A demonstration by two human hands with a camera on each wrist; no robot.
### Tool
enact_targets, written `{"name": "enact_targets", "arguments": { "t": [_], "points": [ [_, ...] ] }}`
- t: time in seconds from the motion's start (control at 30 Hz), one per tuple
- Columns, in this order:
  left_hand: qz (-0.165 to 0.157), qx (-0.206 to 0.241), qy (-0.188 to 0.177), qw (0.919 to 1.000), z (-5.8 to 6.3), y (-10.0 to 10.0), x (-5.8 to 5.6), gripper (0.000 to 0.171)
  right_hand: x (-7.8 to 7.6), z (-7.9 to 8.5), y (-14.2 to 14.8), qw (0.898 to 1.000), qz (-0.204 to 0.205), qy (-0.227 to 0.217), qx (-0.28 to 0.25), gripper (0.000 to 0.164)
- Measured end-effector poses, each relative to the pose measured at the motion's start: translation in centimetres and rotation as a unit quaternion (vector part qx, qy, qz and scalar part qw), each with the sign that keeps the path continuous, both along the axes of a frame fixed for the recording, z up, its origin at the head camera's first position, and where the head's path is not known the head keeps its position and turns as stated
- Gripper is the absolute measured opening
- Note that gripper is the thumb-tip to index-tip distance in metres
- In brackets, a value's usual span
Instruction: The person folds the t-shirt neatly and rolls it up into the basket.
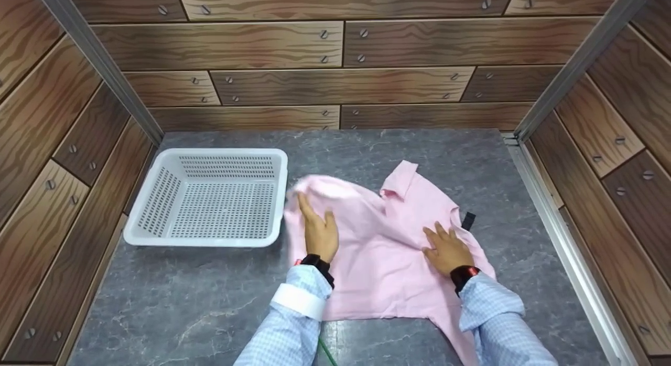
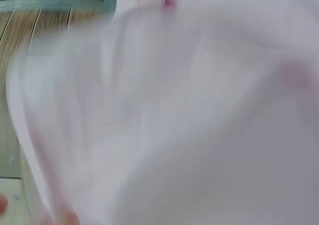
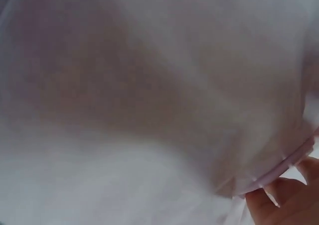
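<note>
A pink shirt [image 1: 377, 287] lies spread and wrinkled on the grey surface, its left part raised and blurred. My left hand [image 1: 321, 232] is at that raised part, fingers extended and thumb apart from them. My right hand [image 1: 450, 249] rests on the shirt's right side with its fingers spread. Pale, blurred shirt cloth [image 2: 149, 110] fills most of the left wrist view. In the right wrist view, fingers [image 3: 284, 197] touch a folded edge of the cloth [image 3: 149, 180] at the lower right.
To the left of the shirt stands a white plastic basket [image 1: 283, 198] with slotted walls. A small black piece [image 1: 468, 221] sticks out at the shirt's right edge. Below the shirt runs a green cord [image 1: 327, 351]. Wood-patterned walls [image 1: 272, 46] and a metal rail [image 1: 571, 261] border the surface.
</note>
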State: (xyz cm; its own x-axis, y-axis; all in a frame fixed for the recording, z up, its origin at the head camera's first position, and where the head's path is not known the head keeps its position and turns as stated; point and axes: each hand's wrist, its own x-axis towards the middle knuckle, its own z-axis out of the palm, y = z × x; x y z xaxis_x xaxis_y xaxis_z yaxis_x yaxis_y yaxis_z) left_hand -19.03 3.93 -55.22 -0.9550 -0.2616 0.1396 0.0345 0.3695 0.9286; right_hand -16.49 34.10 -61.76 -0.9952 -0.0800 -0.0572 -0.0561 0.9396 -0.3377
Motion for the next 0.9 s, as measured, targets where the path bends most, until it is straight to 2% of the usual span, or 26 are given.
{"name": "enact_targets", "arguments": {
  "t": [0.03, 0.07, 0.13, 0.23, 0.33, 0.4, 0.47, 0.6, 0.7, 0.73, 0.77, 0.8, 0.83, 0.9],
  "points": [
    [-0.002, -0.021, 0.007, 0.9997, -0.3, 0.0, -0.1, 0.071, 0.0, 0.0, -0.1, 1.000, -0.003, -0.002, 0.000, 0.056],
    [-0.018, -0.055, 0.007, 0.9983, -0.7, -0.1, 0.0, 0.080, 0.0, 0.0, -0.1, 1.000, -0.006, -0.004, 0.000, 0.056],
    [-0.057, -0.149, -0.003, 0.9872, -1.8, -0.2, 0.5, 0.083, -0.1, 0.0, -0.1, 1.000, -0.012, -0.003, -0.001, 0.056],
    [-0.113, -0.276, -0.042, 0.9536, -4.0, -0.8, 1.5, 0.075, -0.2, -0.1, -0.1, 1.000, -0.017, -0.003, 0.000, 0.056],
    [-0.139, -0.351, -0.105, 0.9198, -6.0, -1.7, 2.5, 0.069, -0.2, -0.2, -0.2, 1.000, -0.027, -0.012, -0.003, 0.058],
    [-0.146, -0.378, -0.136, 0.9040, -7.0, -2.2, 3.1, 0.069, -0.3, -0.3, -0.4, 0.999, -0.036, -0.019, 0.000, 0.058],
    [-0.146, -0.394, -0.154, 0.8940, -7.5, -2.5, 3.5, 0.070, -0.5, -0.1, -0.7, 0.999, -0.046, -0.012, 0.003, 0.056],
    [-0.144, -0.413, -0.164, 0.8843, -7.5, -2.5, 3.8, 0.076, -1.4, 0.4, -1.6, 0.996, -0.076, 0.049, -0.015, 0.044],
    [-0.146, -0.424, -0.172, 0.8771, -7.1, -2.2, 4.1, 0.081, -2.6, 0.9, -2.3, 0.986, -0.109, 0.072, -0.100, 0.034],
    [-0.147, -0.426, -0.174, 0.8754, -7.0, -2.2, 4.2, 0.082, -3.1, 1.1, -2.6, 0.979, -0.123, 0.063, -0.149, 0.032],
    [-0.147, -0.427, -0.176, 0.8745, -6.9, -2.1, 4.3, 0.083, -3.6, 1.4, -2.8, 0.966, -0.139, 0.040, -0.215, 0.032],
    [-0.147, -0.427, -0.176, 0.8747, -6.8, -2.1, 4.5, 0.083, -4.1, 1.6, -3.1, 0.944, -0.157, 0.012, -0.290, 0.034],
    [-0.146, -0.426, -0.175, 0.8754, -6.8, -2.1, 4.5, 0.084, -4.8, 1.9, -3.4, 0.915, -0.177, -0.021, -0.363, 0.036],
    [-0.142, -0.426, -0.173, 0.8764, -7.0, -2.1, 4.5, 0.084, -5.9, 2.4, -4.0, 0.837, -0.218, -0.086, -0.494, 0.043]
  ]
}}
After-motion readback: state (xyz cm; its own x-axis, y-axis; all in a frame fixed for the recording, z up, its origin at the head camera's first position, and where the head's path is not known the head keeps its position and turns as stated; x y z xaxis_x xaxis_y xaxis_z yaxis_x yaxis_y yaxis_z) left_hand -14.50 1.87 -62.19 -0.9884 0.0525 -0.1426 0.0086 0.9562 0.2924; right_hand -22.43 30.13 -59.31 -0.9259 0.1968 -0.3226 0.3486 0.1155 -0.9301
